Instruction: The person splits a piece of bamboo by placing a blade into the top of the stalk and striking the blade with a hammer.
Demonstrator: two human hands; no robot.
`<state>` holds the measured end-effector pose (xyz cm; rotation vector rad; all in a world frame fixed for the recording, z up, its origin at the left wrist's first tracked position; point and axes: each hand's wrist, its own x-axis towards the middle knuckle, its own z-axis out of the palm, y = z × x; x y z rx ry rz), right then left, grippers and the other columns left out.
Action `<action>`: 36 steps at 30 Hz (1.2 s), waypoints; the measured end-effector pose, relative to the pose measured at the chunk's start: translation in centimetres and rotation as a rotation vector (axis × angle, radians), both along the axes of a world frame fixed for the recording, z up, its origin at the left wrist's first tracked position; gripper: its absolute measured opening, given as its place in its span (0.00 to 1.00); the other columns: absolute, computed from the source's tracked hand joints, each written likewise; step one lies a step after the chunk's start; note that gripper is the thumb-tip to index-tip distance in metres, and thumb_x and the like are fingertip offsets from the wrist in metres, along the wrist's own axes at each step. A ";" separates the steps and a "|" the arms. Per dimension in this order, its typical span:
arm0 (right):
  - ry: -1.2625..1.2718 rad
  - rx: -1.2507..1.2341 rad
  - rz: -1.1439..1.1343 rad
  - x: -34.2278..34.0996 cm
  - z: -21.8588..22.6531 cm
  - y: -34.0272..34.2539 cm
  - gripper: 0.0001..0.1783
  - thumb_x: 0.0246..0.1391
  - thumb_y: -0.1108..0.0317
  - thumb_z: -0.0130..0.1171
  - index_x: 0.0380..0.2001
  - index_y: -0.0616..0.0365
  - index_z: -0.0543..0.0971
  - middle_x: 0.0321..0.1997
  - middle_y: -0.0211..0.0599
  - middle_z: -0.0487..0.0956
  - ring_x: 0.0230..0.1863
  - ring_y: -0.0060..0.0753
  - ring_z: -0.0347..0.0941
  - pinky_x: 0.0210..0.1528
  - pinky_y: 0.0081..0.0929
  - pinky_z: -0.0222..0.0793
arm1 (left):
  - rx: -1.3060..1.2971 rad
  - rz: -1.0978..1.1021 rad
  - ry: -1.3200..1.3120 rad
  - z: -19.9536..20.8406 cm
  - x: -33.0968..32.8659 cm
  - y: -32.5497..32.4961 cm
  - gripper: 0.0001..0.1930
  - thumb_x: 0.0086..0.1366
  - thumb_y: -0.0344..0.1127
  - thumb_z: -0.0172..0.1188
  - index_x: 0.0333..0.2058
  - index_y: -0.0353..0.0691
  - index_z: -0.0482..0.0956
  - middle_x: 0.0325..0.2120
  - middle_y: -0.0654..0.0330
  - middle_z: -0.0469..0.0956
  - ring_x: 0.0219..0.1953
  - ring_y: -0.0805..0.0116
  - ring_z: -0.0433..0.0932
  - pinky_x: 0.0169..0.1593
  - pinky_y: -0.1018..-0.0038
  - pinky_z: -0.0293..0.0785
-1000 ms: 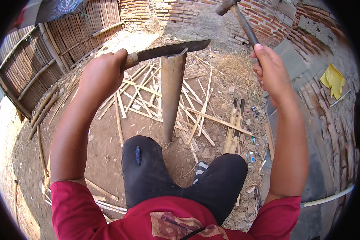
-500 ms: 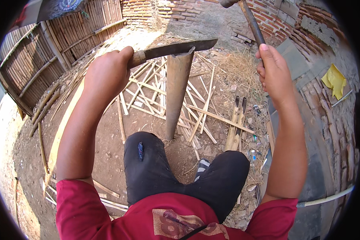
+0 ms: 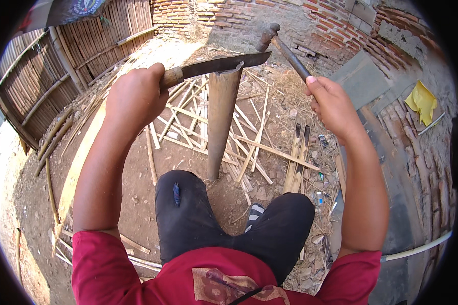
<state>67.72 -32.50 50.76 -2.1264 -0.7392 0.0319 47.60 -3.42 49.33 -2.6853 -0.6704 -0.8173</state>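
My left hand (image 3: 137, 96) is wrapped round the wooden handle of a machete (image 3: 213, 65), whose dark blade lies across the top of an upright bamboo pole (image 3: 223, 122). The blade's tip sticks out past the pole's right side. In my right hand (image 3: 335, 108) is a hammer (image 3: 293, 60), gripped by its handle. Its head is raised just beyond and to the right of the machete's tip, apart from the blade. The pole stands on the ground in front of my knees.
Split bamboo strips (image 3: 188, 122) lie scattered on the dirt around the pole. Two dark-ended bamboo pieces (image 3: 296, 157) lie to its right. A bamboo fence (image 3: 107, 38) stands at the far left, a brick wall (image 3: 234, 18) at the back. A yellow sheet (image 3: 421, 103) lies at right.
The hammer's head has swung down and to the left, closer to the machete's tip, as my right hand lowered. My left hand and the machete stay on the pole's top.
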 end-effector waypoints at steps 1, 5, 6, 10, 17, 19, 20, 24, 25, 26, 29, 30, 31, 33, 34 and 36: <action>0.024 0.089 0.008 0.0 0.7 -0.1 0.24 0.74 0.46 0.47 0.36 0.56 0.75 0.19 0.20 0.65 0.20 0.16 0.59 0.24 0.23 0.57 | 0.010 0.003 -0.009 0.0 0.1 0.1 0.07 0.63 0.34 0.61 0.36 0.38 0.79 0.29 0.47 0.83 0.34 0.44 0.84 0.40 0.51 0.80; -0.018 0.239 -0.040 -0.2 3.1 -1.4 0.25 0.74 0.46 0.45 0.37 0.58 0.77 0.21 0.27 0.69 0.25 0.22 0.65 0.31 0.29 0.62 | -0.001 0.033 -0.004 0.0 0.2 -0.2 0.07 0.63 0.35 0.61 0.36 0.38 0.80 0.28 0.47 0.83 0.34 0.45 0.84 0.40 0.52 0.80; -0.090 0.214 -0.059 0.1 2.1 -1.1 0.25 0.74 0.46 0.46 0.38 0.58 0.77 0.22 0.27 0.69 0.25 0.22 0.65 0.31 0.29 0.62 | -0.007 0.029 -0.006 0.1 0.2 -0.2 0.07 0.63 0.35 0.61 0.36 0.38 0.80 0.28 0.47 0.83 0.34 0.45 0.84 0.40 0.52 0.80; -0.033 0.013 -0.019 0.6 -0.3 -0.1 0.22 0.74 0.46 0.46 0.38 0.54 0.74 0.20 0.20 0.64 0.19 0.14 0.56 0.21 0.21 0.52 | -0.002 0.028 -0.024 -0.1 0.1 -0.3 0.06 0.64 0.34 0.60 0.36 0.38 0.80 0.28 0.47 0.83 0.34 0.45 0.84 0.40 0.51 0.80; -0.039 0.257 -0.003 0.2 2.1 -1.1 0.25 0.73 0.45 0.48 0.35 0.57 0.76 0.22 0.26 0.69 0.26 0.22 0.65 0.32 0.30 0.62 | 0.007 0.041 -0.009 -0.2 0.2 0.0 0.07 0.64 0.35 0.60 0.36 0.38 0.79 0.29 0.47 0.83 0.34 0.45 0.84 0.39 0.51 0.80; -0.141 0.077 -0.028 1.3 -1.0 -0.2 0.26 0.73 0.45 0.48 0.35 0.58 0.76 0.22 0.26 0.69 0.25 0.21 0.64 0.31 0.29 0.61 | 0.013 0.032 -0.003 -0.2 0.3 -0.1 0.07 0.64 0.35 0.61 0.36 0.38 0.79 0.29 0.47 0.83 0.34 0.45 0.84 0.39 0.51 0.80; -0.234 -0.016 0.023 1.5 -2.0 0.9 0.26 0.73 0.44 0.48 0.34 0.58 0.76 0.21 0.25 0.68 0.23 0.20 0.62 0.29 0.28 0.60 | 0.017 0.033 0.000 -0.2 0.2 0.1 0.07 0.64 0.35 0.61 0.36 0.38 0.79 0.29 0.47 0.83 0.34 0.45 0.84 0.39 0.51 0.80; 0.089 0.249 -0.027 0.0 1.1 -0.2 0.27 0.73 0.44 0.47 0.33 0.58 0.76 0.21 0.26 0.68 0.23 0.20 0.62 0.29 0.28 0.59 | 0.007 0.048 -0.010 -0.4 -0.1 0.4 0.07 0.64 0.34 0.60 0.36 0.38 0.79 0.28 0.47 0.83 0.33 0.45 0.83 0.39 0.51 0.80; 0.074 0.277 -0.002 0.2 1.1 -0.2 0.27 0.73 0.44 0.47 0.33 0.58 0.76 0.21 0.25 0.68 0.23 0.20 0.62 0.29 0.28 0.59 | 0.002 0.052 -0.013 -0.4 -0.2 0.3 0.07 0.64 0.34 0.60 0.36 0.38 0.79 0.28 0.47 0.83 0.33 0.45 0.83 0.39 0.51 0.80; 0.051 0.310 0.020 0.5 1.4 -0.4 0.27 0.72 0.44 0.47 0.33 0.58 0.76 0.21 0.25 0.68 0.23 0.20 0.62 0.29 0.28 0.60 | 0.002 0.053 -0.026 -0.2 0.0 0.2 0.06 0.64 0.34 0.60 0.36 0.38 0.79 0.29 0.47 0.83 0.33 0.45 0.83 0.39 0.51 0.80; -0.126 0.102 0.031 2.1 -1.8 0.1 0.27 0.72 0.43 0.47 0.33 0.57 0.76 0.21 0.24 0.68 0.23 0.19 0.63 0.29 0.29 0.60 | -0.005 0.054 -0.028 -0.2 0.2 0.0 0.06 0.64 0.35 0.60 0.36 0.39 0.79 0.29 0.47 0.83 0.33 0.45 0.84 0.39 0.51 0.80; -0.200 -0.015 0.033 2.3 -2.8 0.8 0.27 0.72 0.43 0.47 0.33 0.57 0.76 0.20 0.24 0.68 0.24 0.19 0.63 0.29 0.29 0.60 | 0.003 0.047 -0.030 -0.3 0.2 0.1 0.06 0.64 0.35 0.61 0.36 0.39 0.79 0.29 0.47 0.83 0.33 0.45 0.84 0.39 0.52 0.80; -0.180 0.017 0.025 2.4 -2.6 0.7 0.26 0.72 0.44 0.47 0.33 0.57 0.76 0.20 0.24 0.68 0.24 0.19 0.63 0.29 0.29 0.60 | 0.010 0.040 -0.032 -0.5 0.2 0.3 0.06 0.64 0.35 0.61 0.36 0.39 0.80 0.29 0.48 0.83 0.33 0.45 0.84 0.39 0.52 0.80; -0.128 0.076 0.022 1.2 -0.9 1.0 0.26 0.73 0.44 0.47 0.32 0.56 0.75 0.20 0.24 0.68 0.24 0.19 0.63 0.29 0.29 0.60 | 0.022 0.045 -0.037 -0.4 -0.1 0.6 0.06 0.64 0.34 0.61 0.36 0.39 0.80 0.29 0.48 0.83 0.33 0.45 0.84 0.39 0.52 0.80; -0.056 0.191 -0.011 0.2 0.6 1.1 0.26 0.73 0.44 0.47 0.33 0.56 0.76 0.20 0.24 0.68 0.24 0.20 0.63 0.29 0.30 0.61 | 0.024 0.050 -0.041 -0.1 -0.1 0.5 0.06 0.64 0.34 0.61 0.36 0.39 0.80 0.29 0.47 0.83 0.33 0.45 0.84 0.39 0.52 0.80; -0.030 0.354 0.021 0.3 1.8 0.6 0.26 0.73 0.44 0.48 0.33 0.57 0.76 0.20 0.24 0.68 0.24 0.20 0.63 0.30 0.29 0.61 | 0.021 0.050 -0.037 -0.1 0.0 0.4 0.06 0.63 0.34 0.60 0.36 0.39 0.80 0.29 0.47 0.83 0.33 0.45 0.84 0.39 0.52 0.79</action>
